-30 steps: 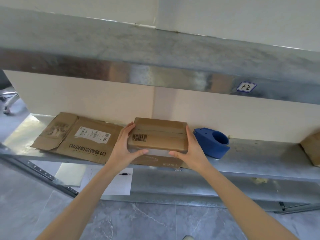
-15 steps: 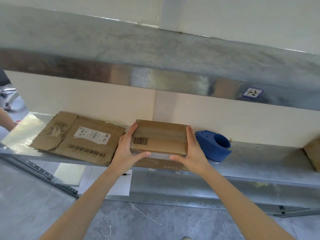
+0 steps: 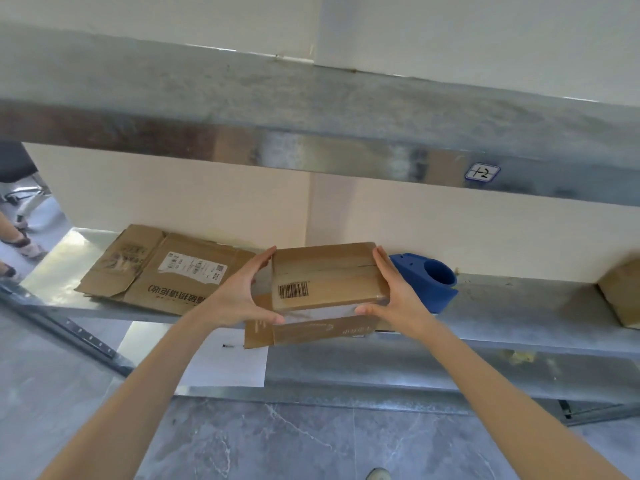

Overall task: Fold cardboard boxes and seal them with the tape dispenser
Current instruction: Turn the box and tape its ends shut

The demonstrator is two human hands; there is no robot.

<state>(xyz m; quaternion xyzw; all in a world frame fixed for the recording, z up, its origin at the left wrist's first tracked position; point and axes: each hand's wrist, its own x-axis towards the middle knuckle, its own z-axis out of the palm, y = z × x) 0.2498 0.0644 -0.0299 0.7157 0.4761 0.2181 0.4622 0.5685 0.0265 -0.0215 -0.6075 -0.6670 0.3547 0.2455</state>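
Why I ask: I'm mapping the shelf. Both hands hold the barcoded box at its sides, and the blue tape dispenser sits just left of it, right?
One detail is off: the head view shows the blue tape dispenser just right of the barcoded box, not left. The left hand and right hand do hold the box at its sides.
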